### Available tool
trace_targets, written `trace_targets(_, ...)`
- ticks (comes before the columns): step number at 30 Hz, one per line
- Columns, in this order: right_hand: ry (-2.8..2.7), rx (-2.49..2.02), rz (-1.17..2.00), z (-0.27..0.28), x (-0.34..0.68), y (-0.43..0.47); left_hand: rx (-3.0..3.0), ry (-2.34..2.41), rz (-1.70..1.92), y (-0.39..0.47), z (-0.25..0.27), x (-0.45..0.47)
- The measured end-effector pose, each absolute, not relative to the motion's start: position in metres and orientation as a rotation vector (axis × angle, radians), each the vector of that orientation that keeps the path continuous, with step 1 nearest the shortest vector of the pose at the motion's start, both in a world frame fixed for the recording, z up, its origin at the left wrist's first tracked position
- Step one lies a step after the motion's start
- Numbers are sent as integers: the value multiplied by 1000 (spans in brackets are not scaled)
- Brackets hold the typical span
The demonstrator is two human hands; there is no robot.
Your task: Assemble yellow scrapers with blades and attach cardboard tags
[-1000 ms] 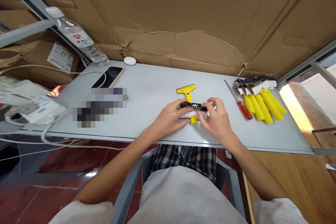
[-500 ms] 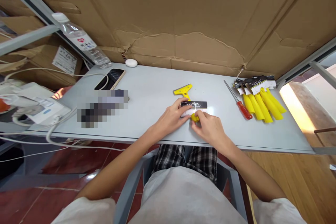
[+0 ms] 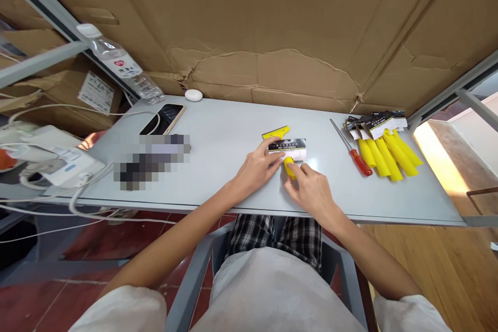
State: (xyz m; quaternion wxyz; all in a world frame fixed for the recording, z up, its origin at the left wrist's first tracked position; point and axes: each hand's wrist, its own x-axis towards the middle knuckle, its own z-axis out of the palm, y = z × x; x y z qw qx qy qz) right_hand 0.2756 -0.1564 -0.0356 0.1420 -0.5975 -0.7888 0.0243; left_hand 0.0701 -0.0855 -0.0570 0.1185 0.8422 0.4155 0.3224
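Observation:
A yellow scraper lies in front of me, its wide flat head (image 3: 278, 132) pointing away. A black and white packaging card (image 3: 291, 152) sits across the scraper and hides its neck. My left hand (image 3: 257, 167) grips the card's left side between thumb and fingers. Below the card shows the scraper's yellow handle (image 3: 289, 167), and my right hand (image 3: 311, 185) is closed on its near end. Some of the handle is hidden under the card and fingers.
On the right lie a red-handled screwdriver (image 3: 360, 162) and several yellow handles (image 3: 383, 158) with cards. A phone (image 3: 165, 118), white oval case (image 3: 193, 95), blurred dark object (image 3: 151, 161), bottle (image 3: 120, 65) and power strip (image 3: 73, 161) with cables are leftward. Cardboard (image 3: 252, 21) stands behind.
The card has moved away from me along the scraper, up against its head. More of the yellow handle now shows below the card. My left fingers have shifted forward with it.

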Motion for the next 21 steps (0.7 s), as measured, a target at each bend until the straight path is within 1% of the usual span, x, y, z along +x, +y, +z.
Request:
trace_targets(3,-2292,-1713,57,-37,274,-159,2453,1373,925,-81,-57,72)
trace_targets(10,-2316,-1763,159,-35,274,-163,2485,1521,663,-62,-41,77)
trace_targets(14,-2293,-1739,129,-35,274,-160,2603,1621,481,-60,-37,85)
trace_targets(16,-2282,-1722,103,-36,275,-158,2741,1584,467,-59,-37,87)
trace_targets(19,-2270,-1682,89,-37,278,-156,2940,1360,528,-52,-38,87)
trace_targets(21,-2263,-1646,93,-37,280,-154,2982,1247,505,-46,-40,88)
